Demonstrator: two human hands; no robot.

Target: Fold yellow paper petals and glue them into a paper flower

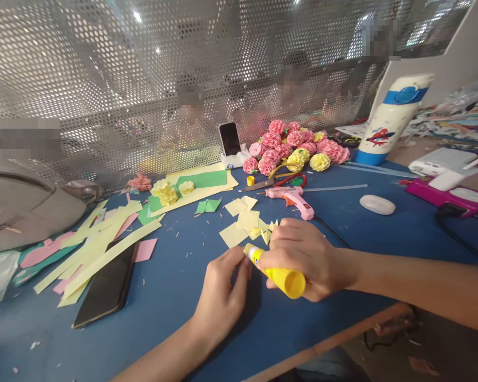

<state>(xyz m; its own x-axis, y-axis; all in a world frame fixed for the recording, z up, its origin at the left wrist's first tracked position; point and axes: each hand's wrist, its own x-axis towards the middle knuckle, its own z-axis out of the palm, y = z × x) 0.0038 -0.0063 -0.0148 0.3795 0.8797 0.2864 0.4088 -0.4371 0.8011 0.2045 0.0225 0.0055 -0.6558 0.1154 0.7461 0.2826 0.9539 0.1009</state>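
Note:
My right hand is wrapped around a yellow glue stick, its white end tilted toward my left fingers. In my left hand, thumb and fingertips are pinched on a small piece of pale yellow paper, mostly hidden, at the tip of the glue stick. Just beyond the hands lie pale yellow paper squares and pointed folded yellow pieces, partly covered by my right hand. A pink glue gun rests behind my right hand.
Pink and yellow paper flowers are heaped near the perforated screen. Scissors, a bottle and a white oval case sit around them. At left are paper strips, a black phone and a bag.

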